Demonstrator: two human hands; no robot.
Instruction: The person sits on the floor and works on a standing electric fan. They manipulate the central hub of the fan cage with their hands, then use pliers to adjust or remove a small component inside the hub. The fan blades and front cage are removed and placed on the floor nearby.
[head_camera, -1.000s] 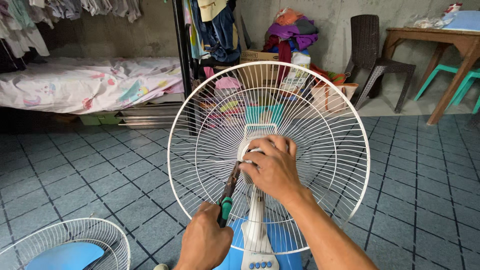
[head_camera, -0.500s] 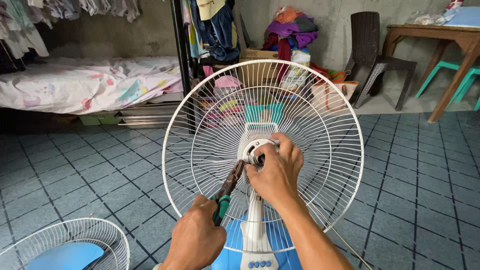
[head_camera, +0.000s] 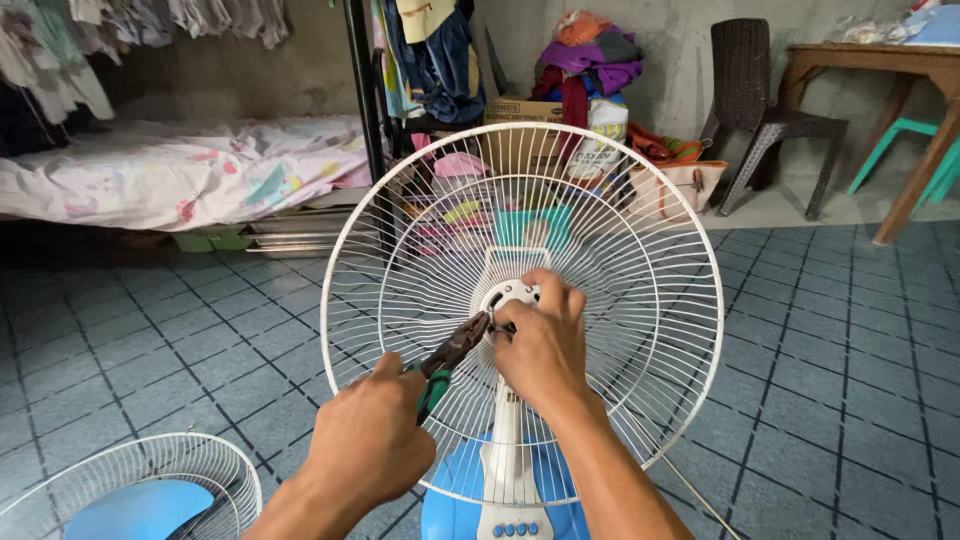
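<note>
A white wire fan guard (head_camera: 640, 250) stands upright on a white and blue fan stand (head_camera: 505, 470) in front of me. My left hand (head_camera: 370, 445) grips green-handled pliers (head_camera: 450, 355), whose jaws reach the hub at the guard's centre. My right hand (head_camera: 540, 340) is closed over that hub (head_camera: 512, 294), fingers wrapped on its right side, touching the plier tips. The small part between the jaws and my fingers is hidden.
A second wire guard with a blue fan blade (head_camera: 130, 495) lies on the tiled floor at lower left. Behind are a bed (head_camera: 170, 170), a clothes rack pole (head_camera: 365, 110), a pile of clothes on a box (head_camera: 590, 60), a dark chair (head_camera: 750, 90) and a wooden table (head_camera: 890, 70).
Both hands have risen slightly with the pliers; the plier jaws now sit higher against the hub. My right hand has shifted a little up and right over the centre.
</note>
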